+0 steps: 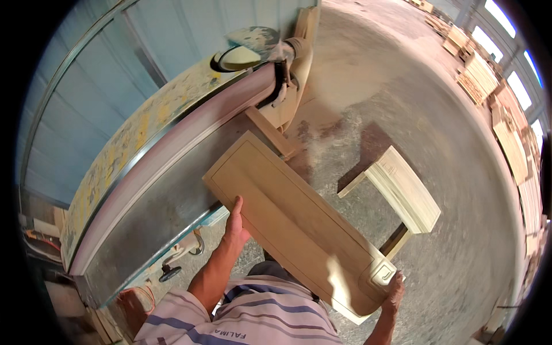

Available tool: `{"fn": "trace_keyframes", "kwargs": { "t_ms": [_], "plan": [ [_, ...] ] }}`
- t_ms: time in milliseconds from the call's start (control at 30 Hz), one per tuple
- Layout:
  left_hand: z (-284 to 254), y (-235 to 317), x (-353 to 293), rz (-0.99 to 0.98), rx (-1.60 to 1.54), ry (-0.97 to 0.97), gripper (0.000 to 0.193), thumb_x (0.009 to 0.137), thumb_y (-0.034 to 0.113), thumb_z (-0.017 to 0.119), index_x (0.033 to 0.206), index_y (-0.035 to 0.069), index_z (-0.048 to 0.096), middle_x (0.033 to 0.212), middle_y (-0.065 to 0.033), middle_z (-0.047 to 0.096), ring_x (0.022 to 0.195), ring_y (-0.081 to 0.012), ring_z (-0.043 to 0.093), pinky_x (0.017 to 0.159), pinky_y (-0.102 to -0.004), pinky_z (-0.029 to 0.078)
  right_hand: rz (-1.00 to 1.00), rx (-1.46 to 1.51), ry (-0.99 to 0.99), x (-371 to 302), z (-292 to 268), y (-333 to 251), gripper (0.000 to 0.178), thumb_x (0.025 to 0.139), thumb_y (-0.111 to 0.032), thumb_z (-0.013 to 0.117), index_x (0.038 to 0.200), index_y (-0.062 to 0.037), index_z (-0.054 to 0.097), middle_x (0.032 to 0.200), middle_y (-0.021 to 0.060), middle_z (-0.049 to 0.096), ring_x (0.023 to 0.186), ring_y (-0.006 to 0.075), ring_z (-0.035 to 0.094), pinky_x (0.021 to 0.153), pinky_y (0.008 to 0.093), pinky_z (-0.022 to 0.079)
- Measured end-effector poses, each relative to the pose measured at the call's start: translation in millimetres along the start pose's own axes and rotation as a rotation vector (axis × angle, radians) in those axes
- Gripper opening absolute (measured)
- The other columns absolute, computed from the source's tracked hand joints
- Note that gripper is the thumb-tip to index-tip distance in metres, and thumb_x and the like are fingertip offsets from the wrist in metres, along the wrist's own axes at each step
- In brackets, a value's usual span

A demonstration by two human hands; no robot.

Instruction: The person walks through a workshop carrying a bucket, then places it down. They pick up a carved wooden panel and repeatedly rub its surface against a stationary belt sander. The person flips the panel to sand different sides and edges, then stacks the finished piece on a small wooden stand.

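The person wore a pale, short-sleeved fabric shirt [276, 330] crossed by broad slate-blue bands and thinner dull brownish stripes, with small dark printed lettering [230, 334] on its front. The loose left sleeve [172, 313] carried the same striping. Dark grey cloth [269, 268] showed beyond the shirt. The left hand [234, 223] and right hand [393, 294] were bare.

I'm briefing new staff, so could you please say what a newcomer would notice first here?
Probably the brown panel at the centre, held by the left hand and right hand. Then the long pinkish band on the left, and the pale wooden stand on the floor to the right.
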State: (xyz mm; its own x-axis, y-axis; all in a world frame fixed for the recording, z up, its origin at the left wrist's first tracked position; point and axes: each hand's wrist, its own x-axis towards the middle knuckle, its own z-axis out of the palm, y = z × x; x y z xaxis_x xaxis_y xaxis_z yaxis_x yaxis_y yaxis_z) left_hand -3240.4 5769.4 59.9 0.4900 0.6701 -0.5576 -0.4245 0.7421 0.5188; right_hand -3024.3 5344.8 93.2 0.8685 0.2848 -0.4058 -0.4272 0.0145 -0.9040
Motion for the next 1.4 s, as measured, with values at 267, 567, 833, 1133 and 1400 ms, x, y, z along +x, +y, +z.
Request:
{"fn": "trace_keyframes", "kwargs": {
  "t_ms": [267,567,833,1133,1400],
  "plan": [
    [-25.2,11.1,37.8,0.053,0.072,0.108,0.056,0.081,0.035,0.064,0.123,0.004,0.044,0.122,-0.0075,0.051,0.113,-0.0231,0.048,0.094,-0.04,0.04,0.149,0.098,0.025,9.1,36.8,21.0,0.05,0.087,-0.042,0.052,0.113,0.0004,0.053,0.105,0.0115,0.057,0.09,0.0226,0.059,0.079,0.0366,0.049],
    [-0.5,-40.5,9.7,0.028,0.156,0.156,0.059,0.072,0.031,0.075,0.117,0.003,0.049,0.112,-0.0073,0.056,0.1,-0.0231,0.056,0.084,-0.0382,0.048,0.145,0.11,-0.045,7.8,80.6,40.6,0.052,0.09,-0.043,0.047,0.12,-0.0011,0.047,0.112,0.012,0.055,0.097,0.0252,0.058,0.085,0.0388,0.049],
    [7.4,-20.8,23.1,-0.086,0.152,0.172,0.057,0.074,0.032,0.073,0.118,0.005,0.049,0.112,-0.0085,0.056,0.102,-0.0245,0.055,0.085,-0.0403,0.047,0.144,0.129,-0.07,3.2,105.2,37.8,0.053,0.09,-0.043,0.045,0.121,-0.0004,0.046,0.111,0.0127,0.056,0.096,0.0254,0.059,0.084,0.0383,0.051],
    [2.6,-13.5,35.9,-0.088,0.142,0.181,0.057,0.072,0.03,0.075,0.114,0.001,0.051,0.109,-0.0097,0.057,0.099,-0.024,0.057,0.082,-0.0407,0.05,0.146,0.14,-0.02,6.7,115.1,42.6,0.052,0.092,-0.044,0.04,0.115,0.0022,0.049,0.104,0.013,0.057,0.093,0.0223,0.059,0.081,0.0345,0.051],
    [-3.9,-3.1,51.3,-0.103,0.151,0.186,0.06,0.07,0.032,0.077,0.115,0.001,0.051,0.109,-0.0096,0.057,0.099,-0.0243,0.057,0.082,-0.0401,0.05,0.137,0.209,-0.05,9.5,138.2,38.4,0.053,0.092,-0.043,0.042,0.116,0.0033,0.048,0.105,0.0139,0.056,0.092,0.0236,0.06,0.08,0.036,0.052]
  ]
}}
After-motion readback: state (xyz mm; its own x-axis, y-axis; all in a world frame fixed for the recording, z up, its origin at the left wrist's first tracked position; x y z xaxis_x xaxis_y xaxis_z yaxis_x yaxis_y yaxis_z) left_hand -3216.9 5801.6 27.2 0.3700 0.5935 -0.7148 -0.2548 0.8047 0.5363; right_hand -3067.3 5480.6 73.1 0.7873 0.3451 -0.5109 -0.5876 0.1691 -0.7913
